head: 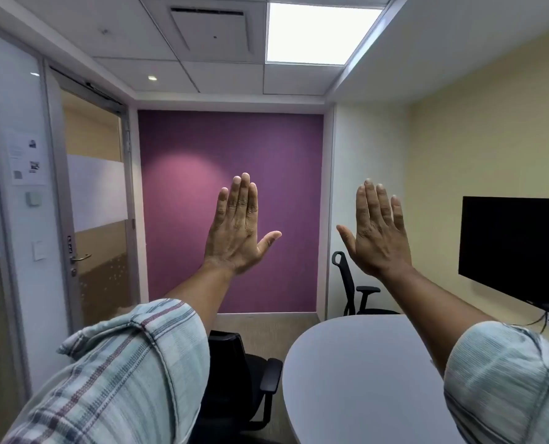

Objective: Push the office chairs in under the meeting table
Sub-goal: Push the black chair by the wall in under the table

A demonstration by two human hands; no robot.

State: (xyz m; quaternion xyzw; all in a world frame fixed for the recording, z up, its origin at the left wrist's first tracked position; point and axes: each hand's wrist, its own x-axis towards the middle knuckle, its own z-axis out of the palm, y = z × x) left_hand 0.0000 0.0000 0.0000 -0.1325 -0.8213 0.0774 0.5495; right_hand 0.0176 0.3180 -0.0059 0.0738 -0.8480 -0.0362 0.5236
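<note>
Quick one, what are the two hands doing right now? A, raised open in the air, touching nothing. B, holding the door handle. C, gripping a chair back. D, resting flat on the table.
A: the left hand and right hand are held up with fingers straight, clear of the near chair, the table and the door handle.

The counter [363,373] is low on the right. One chair [244,379] sits just left of it, near the person. Another chair [353,290] stands behind the counter, by the back wall [231,174]. A screen [516,248] hangs on the right wall. The door [97,200] is on the left.
</note>
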